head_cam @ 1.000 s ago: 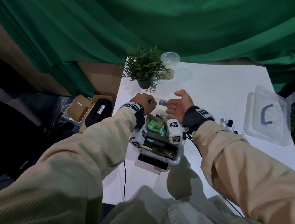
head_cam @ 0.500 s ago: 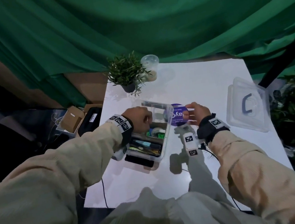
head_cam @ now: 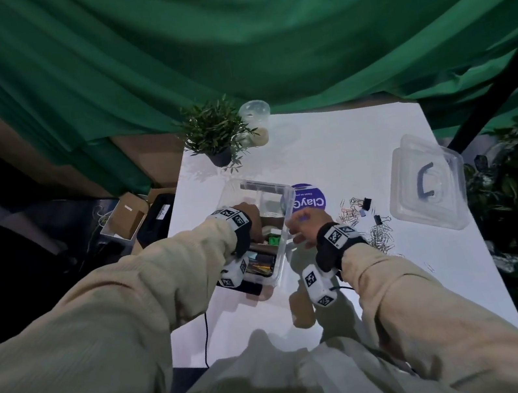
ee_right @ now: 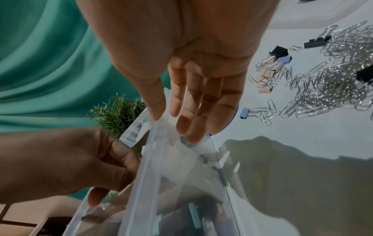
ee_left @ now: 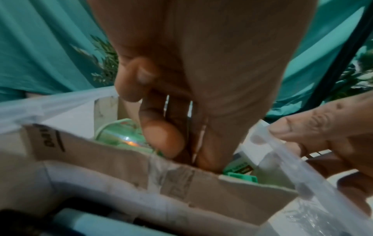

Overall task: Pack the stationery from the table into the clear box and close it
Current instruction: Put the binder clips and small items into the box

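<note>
The clear box [head_cam: 281,254] stands at the table's left, holding pens, a cardboard divider [ee_left: 121,159], a green tape roll [ee_left: 119,134] and green packets. My left hand [head_cam: 249,218] reaches down into its far compartment. In the left wrist view its fingertips [ee_left: 161,140] press together behind the divider, and whatever lies between them is hidden. My right hand [head_cam: 303,226] pinches the box's right rim [ee_right: 149,159], thumb on top and fingers [ee_right: 191,127] on the outer wall. A purple round tub [head_cam: 311,201], paper clips [head_cam: 382,234] and binder clips [head_cam: 366,203] lie to the right.
The clear lid [head_cam: 426,182] with its blue handle lies at the table's right edge. A potted plant [head_cam: 212,132] and a plastic cup [head_cam: 257,121] stand at the far left corner. Cardboard boxes [head_cam: 127,215] sit on the floor beyond the left edge.
My right hand has left the purple tub and come back to the box's right rim. My left hand has gone from above the box down into its far compartment.
</note>
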### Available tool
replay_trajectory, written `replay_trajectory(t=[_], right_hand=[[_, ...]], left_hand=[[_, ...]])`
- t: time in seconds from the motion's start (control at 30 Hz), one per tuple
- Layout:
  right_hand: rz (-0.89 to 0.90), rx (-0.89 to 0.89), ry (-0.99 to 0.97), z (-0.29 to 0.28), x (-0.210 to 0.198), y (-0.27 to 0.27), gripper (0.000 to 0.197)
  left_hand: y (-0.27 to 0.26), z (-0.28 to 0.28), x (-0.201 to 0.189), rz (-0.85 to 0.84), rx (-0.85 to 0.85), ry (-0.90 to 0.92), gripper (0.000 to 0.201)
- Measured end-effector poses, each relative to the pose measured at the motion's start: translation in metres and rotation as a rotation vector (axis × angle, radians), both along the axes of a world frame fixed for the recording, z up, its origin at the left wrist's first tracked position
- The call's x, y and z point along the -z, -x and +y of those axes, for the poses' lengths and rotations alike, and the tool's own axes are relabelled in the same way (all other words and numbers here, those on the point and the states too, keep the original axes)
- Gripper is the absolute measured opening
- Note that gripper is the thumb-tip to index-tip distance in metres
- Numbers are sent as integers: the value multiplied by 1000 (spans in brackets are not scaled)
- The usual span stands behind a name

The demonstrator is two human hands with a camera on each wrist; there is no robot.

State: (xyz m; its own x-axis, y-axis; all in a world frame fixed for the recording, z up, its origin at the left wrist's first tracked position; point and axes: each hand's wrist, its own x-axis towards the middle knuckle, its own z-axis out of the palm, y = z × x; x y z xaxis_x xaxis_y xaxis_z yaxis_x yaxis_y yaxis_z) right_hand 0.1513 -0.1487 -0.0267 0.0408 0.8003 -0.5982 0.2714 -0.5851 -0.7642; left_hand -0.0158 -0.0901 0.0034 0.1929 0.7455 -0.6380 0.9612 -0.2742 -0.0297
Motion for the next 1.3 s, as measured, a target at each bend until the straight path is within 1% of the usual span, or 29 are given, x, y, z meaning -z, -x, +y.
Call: replay_trajectory(t=[0.13,0.3,0.37,0.5,0.57,0.7,0.83,0.97,1.07,1.2,1.3], right_hand=[[2,-2,7,2,0,0,31],[-7,-5,15,4,1,1,31],[-20,-11,17,3,1,1,31],[-35,-16,27,4,3,-1,34],[-33,-8,34,5,4,-2,34],[-10,26,34,3,6,-1,30],[-1,45,35,1,6,-1,29],[-17,61,27,1,4,1,29],[-25,57,38,2,5,2,31],[-26,69,45,1,4,1,35],[-15,61,49,0,1,2,32]], left_hand=[[2,0,-5,-37,-29,-34,38],[7,-1,2,-24,27,-43,42],[7,-1,0,-33,47,-39,40],[14,1,-3,-54,110,26,23],[21,2,-2,-67,147,36,23],[27,6,-2,-107,206,30,30],[25,4,-2,-67,245,72,23],[19,3,3,-19,265,65,27],[18,4,6,-15,261,48,19],[21,7,4,-91,218,42,10],[34,14,-2,-240,128,79,10]])
